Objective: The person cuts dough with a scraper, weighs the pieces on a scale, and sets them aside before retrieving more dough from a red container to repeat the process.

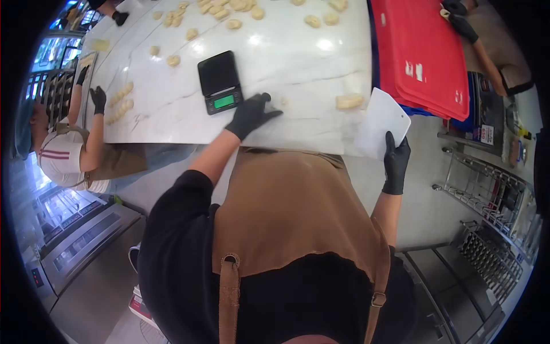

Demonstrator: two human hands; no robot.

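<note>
Black gloves cover both my hands. My left hand (253, 116) is over the marble table (172, 92) near its front edge, fingers spread, just right of a black digital scale (222, 86) with a raised lid and a lit green display. A tiny bit of dough (285, 100) lies just right of its fingers. My right hand (396, 163) grips the lower right side of a flat white scraper (380, 123), held at the table's front right corner. Left of the scraper, a longish dough piece (349, 102) rests on the marble.
Many dough pieces (234, 24) lie at the back. At left, a co-worker (69, 149) stands beside rows of dough (120, 105). Stacked red trays (421, 57) border the table's right side, with another person's gloved hands (461, 26) beyond. A wire rack (481, 183) stands at right.
</note>
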